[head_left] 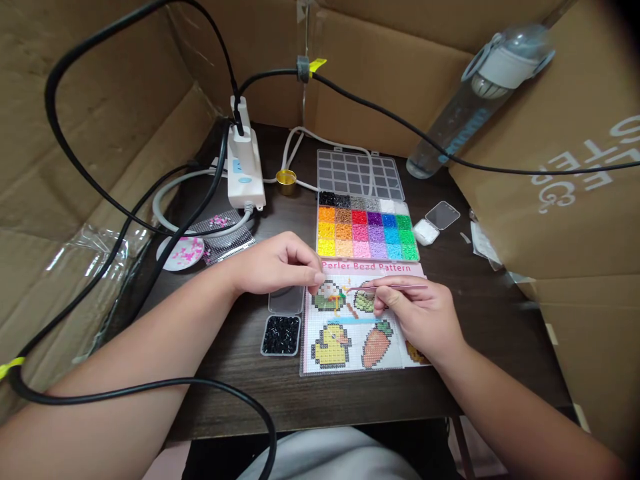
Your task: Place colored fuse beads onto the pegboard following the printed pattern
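Observation:
My right hand [423, 313] is closed around pink tweezers [400, 287], whose tips point left over the pattern sheet [357, 347]. The sheet, titled "Perler Bead Pattern", shows a duck, a carrot and other pictures under what looks like a clear pegboard. Small orange, green, brown and blue beads [353, 311] lie on the upper part, near the tweezer tips. My left hand [280, 263] hovers at the sheet's upper left, thumb and fingers pinched together; whatever is between them cannot be made out. Beyond both hands lies an open bead case [369, 230] with many coloured compartments.
A small box of black beads [281, 335] sits left of the sheet. A white dish with pink beads [181, 253], a power strip [245, 167] and a gold-coloured cup [287, 181] stand farther left. Black cables cross over my left arm. A bottle [475, 107] leans against the cardboard wall.

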A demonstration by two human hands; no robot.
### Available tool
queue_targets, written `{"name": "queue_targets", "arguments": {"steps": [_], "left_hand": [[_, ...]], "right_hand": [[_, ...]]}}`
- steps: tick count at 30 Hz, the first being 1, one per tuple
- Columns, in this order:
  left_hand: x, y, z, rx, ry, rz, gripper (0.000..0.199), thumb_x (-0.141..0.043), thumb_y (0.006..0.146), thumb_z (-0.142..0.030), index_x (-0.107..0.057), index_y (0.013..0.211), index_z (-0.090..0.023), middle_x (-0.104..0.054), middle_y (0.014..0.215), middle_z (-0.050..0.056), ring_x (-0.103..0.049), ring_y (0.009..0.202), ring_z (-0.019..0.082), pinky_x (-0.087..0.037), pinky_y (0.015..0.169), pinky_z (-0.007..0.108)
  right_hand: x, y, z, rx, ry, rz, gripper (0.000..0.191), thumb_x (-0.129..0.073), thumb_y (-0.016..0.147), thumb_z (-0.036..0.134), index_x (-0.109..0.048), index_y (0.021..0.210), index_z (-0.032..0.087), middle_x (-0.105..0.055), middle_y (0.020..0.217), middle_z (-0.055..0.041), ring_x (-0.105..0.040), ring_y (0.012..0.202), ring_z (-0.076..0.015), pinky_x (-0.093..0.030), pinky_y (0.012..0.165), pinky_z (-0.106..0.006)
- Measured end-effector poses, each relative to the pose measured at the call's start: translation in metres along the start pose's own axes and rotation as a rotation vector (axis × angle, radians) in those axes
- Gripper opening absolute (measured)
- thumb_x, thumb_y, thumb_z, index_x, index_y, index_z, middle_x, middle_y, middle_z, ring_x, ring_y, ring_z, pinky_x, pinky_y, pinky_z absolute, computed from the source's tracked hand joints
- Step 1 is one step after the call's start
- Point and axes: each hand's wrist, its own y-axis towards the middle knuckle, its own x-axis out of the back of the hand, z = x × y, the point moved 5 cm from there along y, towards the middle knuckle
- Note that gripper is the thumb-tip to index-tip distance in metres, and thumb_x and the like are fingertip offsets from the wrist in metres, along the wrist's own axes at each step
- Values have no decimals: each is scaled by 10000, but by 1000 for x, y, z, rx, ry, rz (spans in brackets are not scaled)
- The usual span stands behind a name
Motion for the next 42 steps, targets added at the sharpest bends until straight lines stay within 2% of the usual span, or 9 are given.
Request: {"name": "queue_targets", "arguments": {"steps": [11, 17, 22, 24, 27, 32, 36, 39, 42], "left_hand": [[1, 0, 1, 8, -5, -4, 231, -666, 839, -262, -745, 677, -118, -719, 687, 78, -642, 665, 165, -509, 681, 293], [0, 0, 0, 11, -17, -3, 228, -674, 833, -268, -746, 675, -121, -718, 683, 71, -639, 657, 158, -508, 681, 286], [0, 0, 2, 9, -7, 4, 229, -651, 848, -259, -748, 690, -124, -728, 708, 78, -652, 693, 167, -515, 712, 294], [1, 0, 2, 8, -5, 1, 228, -657, 846, -267, -747, 690, -127, -731, 711, 77, -653, 696, 166, -518, 718, 293], [2, 0, 1, 3, -2, -3, 238, -663, 847, -285, -744, 686, -128, -729, 703, 71, -645, 692, 163, -523, 725, 295], [1, 0, -1, 5, 10, 3, 257, -657, 851, -300, -742, 685, -125, -721, 697, 70, -638, 682, 161, -514, 713, 293], [2, 0, 0, -9, -9, -19, 243, -673, 835, -305, -745, 680, -133, -725, 694, 71, -643, 689, 166, -516, 719, 299], [2, -1, 1, 1, -9, -26, 229, -677, 830, -297, -747, 680, -138, -732, 705, 69, -645, 702, 165, -518, 726, 299], [2, -1, 1, 12, 3, -17, 231, -669, 838, -291, -750, 692, -132, -739, 727, 77, -649, 722, 170, -519, 741, 304]], "right_hand": [[-2, 1, -2, -43, 5, 18, 89, -757, 760, 249, -811, 788, 183, -704, 562, -26, -634, 505, -129, -580, 512, -250], [2, 2, -5, -35, 16, 26, 107, -762, 782, 273, -805, 807, 178, -705, 584, -34, -635, 515, -142, -568, 520, -281], [8, 7, -17, -43, 184, 37, 109, -774, 801, 296, -788, 838, 195, -688, 611, -21, -624, 529, -135, -540, 514, -279], [12, 12, -17, -31, 262, 5, 131, -790, 784, 316, -772, 842, 200, -677, 614, -16, -606, 519, -137, -517, 482, -279], [23, 22, -10, -11, 341, -74, 168, -795, 765, 353, -744, 829, 206, -667, 614, -10, -556, 495, -123, -472, 443, -262], [55, 39, 9, 71, 420, -243, 127, -784, 769, 332, -719, 818, 234, -768, 881, -28, -532, 556, -81, -457, 485, -209], [78, 48, 25, 142, 415, -354, 96, -744, 803, 324, -694, 826, 245, -763, 866, -14, -556, 570, -87, -471, 502, -207], [78, 56, 36, 193, 357, -329, 99, -704, 833, 341, -681, 856, 248, -765, 882, -20, -589, 583, -103, -510, 540, -243], [59, 69, 44, 232, 267, -244, 138, -687, 842, 375, -680, 899, 250, -772, 918, -38, -621, 593, -122, -548, 582, -292]]}}
